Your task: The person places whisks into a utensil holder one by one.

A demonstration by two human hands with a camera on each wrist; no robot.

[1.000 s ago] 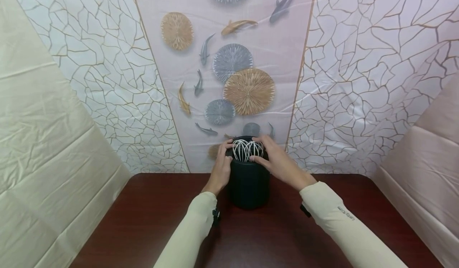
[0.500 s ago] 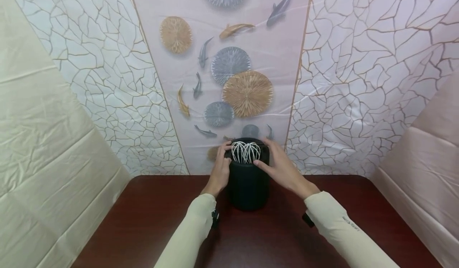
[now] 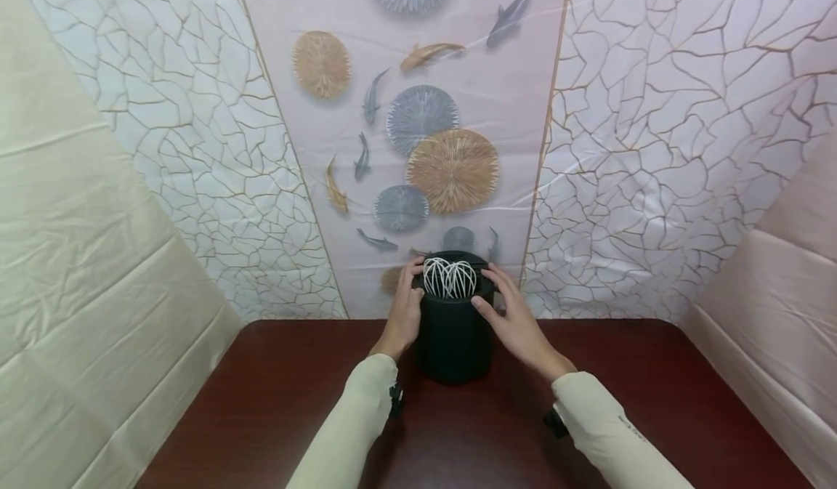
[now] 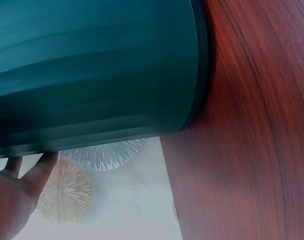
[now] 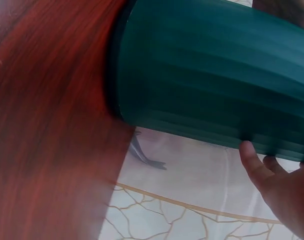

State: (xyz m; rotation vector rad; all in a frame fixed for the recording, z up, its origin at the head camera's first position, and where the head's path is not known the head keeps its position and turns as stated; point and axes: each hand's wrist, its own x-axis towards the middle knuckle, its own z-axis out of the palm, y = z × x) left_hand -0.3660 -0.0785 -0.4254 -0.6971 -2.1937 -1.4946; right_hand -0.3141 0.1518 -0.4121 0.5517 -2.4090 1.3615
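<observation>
A dark green cylindrical container [image 3: 454,344] stands upright on the table, filling much of both wrist views. Two rounded white wire loops [image 3: 450,280], like whisk heads, show inside its black rim; anything below them is hidden. My left hand [image 3: 403,314] holds the container's upper left side, with fingers up at the rim. On the opposite side, my right hand [image 3: 519,322] holds it, thumb at the front and fingers along the upper right edge. In the right wrist view, fingertips of the right hand [image 5: 287,187] touch the green wall.
The dark red wooden table [image 3: 294,402] has its back edge just behind the container. A patterned cloth backdrop [image 3: 418,162] with fish and round leaves hangs behind it. Pale cloth panels [image 3: 98,293] slope down at both sides.
My right hand has drawn back from over the wire loops to the container's right side. The left hand stays at the left rim, and the container stands where it was.
</observation>
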